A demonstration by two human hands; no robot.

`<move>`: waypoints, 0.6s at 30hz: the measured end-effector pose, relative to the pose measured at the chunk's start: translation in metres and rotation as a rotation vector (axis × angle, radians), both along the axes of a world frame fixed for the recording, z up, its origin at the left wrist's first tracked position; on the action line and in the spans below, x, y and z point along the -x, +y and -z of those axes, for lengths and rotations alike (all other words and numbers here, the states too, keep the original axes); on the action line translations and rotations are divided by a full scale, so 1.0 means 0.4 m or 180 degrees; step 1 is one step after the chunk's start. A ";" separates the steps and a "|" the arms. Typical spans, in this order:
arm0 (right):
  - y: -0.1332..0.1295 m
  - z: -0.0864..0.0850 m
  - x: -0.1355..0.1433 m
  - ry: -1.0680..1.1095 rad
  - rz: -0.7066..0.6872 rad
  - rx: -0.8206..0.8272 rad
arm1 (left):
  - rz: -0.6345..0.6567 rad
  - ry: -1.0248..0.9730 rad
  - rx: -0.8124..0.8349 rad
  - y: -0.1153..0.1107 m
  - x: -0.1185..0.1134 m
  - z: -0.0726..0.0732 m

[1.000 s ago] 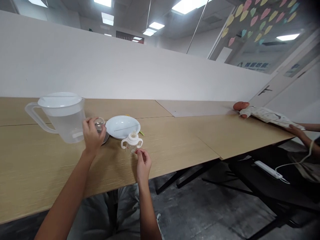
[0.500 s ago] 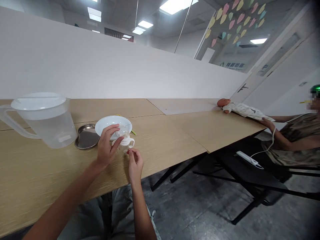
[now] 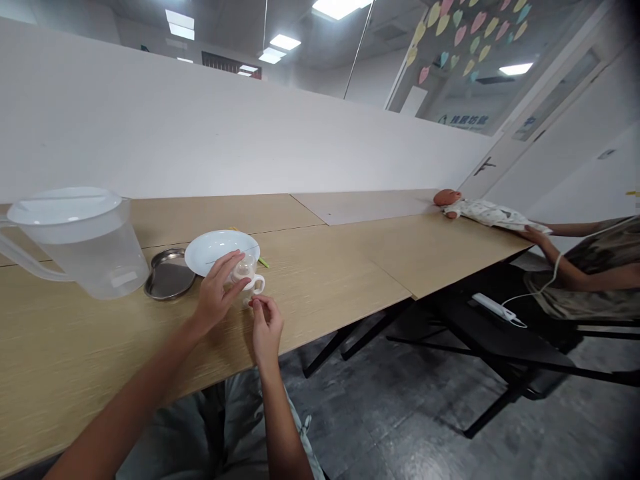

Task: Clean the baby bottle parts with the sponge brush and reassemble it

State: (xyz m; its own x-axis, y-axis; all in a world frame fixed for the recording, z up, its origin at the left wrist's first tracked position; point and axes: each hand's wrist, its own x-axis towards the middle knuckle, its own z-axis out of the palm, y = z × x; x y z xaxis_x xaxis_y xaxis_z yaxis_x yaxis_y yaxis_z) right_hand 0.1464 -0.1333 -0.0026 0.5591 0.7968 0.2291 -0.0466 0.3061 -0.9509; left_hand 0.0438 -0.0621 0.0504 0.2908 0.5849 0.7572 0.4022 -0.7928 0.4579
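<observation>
A small baby bottle [image 3: 245, 267] with a clear domed cap and a white side handle [image 3: 259, 285] is between my hands, just in front of the white bowl [image 3: 200, 249]. My left hand [image 3: 216, 293] curls around the bottle's upper part, fingertips on the cap and thumb lower down near the collar. At the bottle's lower end, my right hand [image 3: 267, 327] has thumb and forefinger pinched together against it. The bottle's left side and much of its body are hidden by my fingers.
Left of the bowl lie a metal kidney dish [image 3: 170, 283] and a lidded plastic pitcher [image 3: 95, 253]. Something green [image 3: 263, 263] pokes out behind the bottle. At the far right, a seated person's hands [image 3: 537, 237] touch a clothed baby doll [image 3: 487, 212]. A power strip [image 3: 495, 308] rests on a black chair.
My view has shifted slightly. My left thumb sits a little lower against the bottle and less of the white collar shows. Both hands stay on the bottle.
</observation>
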 end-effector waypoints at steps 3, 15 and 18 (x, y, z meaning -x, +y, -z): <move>-0.001 -0.001 0.000 0.0009 0.0000 0.0018 | 0.0122 -0.0055 0.0398 0.010 0.004 0.026; -0.003 0.002 0.002 -0.0071 -0.0020 0.0019 | 0.0457 -0.0986 0.1574 0.024 -0.005 0.058; -0.004 -0.006 0.002 -0.0141 0.0240 -0.0106 | 0.0535 -0.1071 0.1660 0.025 -0.004 0.057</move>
